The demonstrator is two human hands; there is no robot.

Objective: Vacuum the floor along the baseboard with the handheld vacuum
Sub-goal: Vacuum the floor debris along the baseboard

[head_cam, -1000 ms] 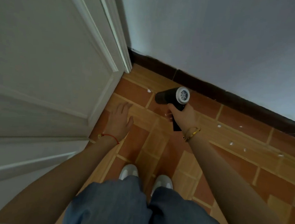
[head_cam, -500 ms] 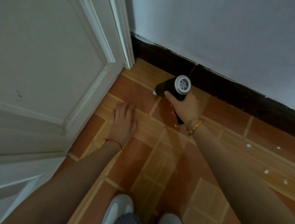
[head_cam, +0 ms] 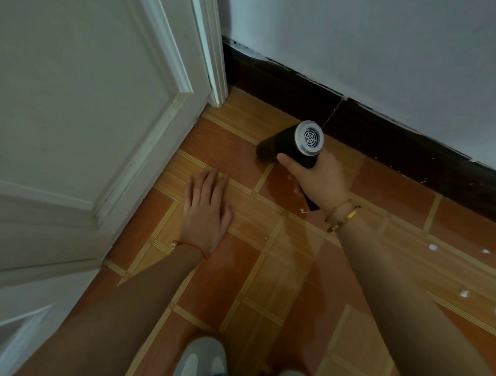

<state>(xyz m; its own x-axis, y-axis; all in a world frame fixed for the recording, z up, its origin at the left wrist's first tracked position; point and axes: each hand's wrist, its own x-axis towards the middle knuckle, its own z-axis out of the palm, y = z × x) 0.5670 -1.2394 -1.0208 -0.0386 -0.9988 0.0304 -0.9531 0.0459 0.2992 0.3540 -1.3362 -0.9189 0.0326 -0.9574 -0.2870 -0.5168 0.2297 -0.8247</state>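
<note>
One head view only, worn on your head, looking steeply down and forward at the tiled floor (head_cam: 263, 278), close range. Baseboard (head_cam: 364, 123) and wall run beyond your fingertips, white door (head_cam: 69, 99) to their left, your shoes (head_cam: 200, 362) at bottom edge.

Vacuum (head_cam: 291, 145) handle mostly hidden inside right hand (head_cam: 320, 178); nozzle end blurred dark. Shoes (head_cam: 202, 362) cut off by bottom edge. White floor specks (head_cam: 432, 247) too small to identify.
</note>
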